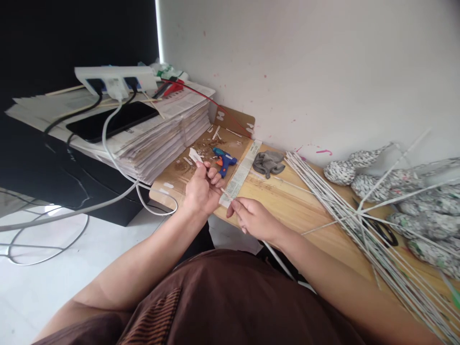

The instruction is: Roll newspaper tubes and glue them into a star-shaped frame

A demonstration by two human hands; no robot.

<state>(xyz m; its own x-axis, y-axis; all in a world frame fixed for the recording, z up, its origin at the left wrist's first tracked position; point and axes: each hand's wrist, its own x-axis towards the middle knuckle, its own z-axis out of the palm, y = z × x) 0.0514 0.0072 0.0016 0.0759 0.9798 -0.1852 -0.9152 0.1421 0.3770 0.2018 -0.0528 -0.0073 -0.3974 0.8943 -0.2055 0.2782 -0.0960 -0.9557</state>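
A thin rolled paper stick (227, 194) runs between my two hands, with a loose white paper end (194, 155) jutting past the left one. My left hand (204, 189) is closed round the stick, palm up and fingers curled. At the stick's lower end, my right hand (251, 218) pinches it between thumb and fingers. Beneath the hands a flat printed newspaper strip (241, 172) lies across the wooden table. Just behind my left hand is a blue glue gun (225, 162) on brown cardboard (172, 178).
Stacked newspapers (158, 153) at the left carry a phone (113, 120) and a power strip (117, 79). A grey cloth (268, 163) lies behind. Long paper sticks (334, 211), scissors (383, 232) and woven paper shapes (377, 184) occupy the right. White cables hang at the left.
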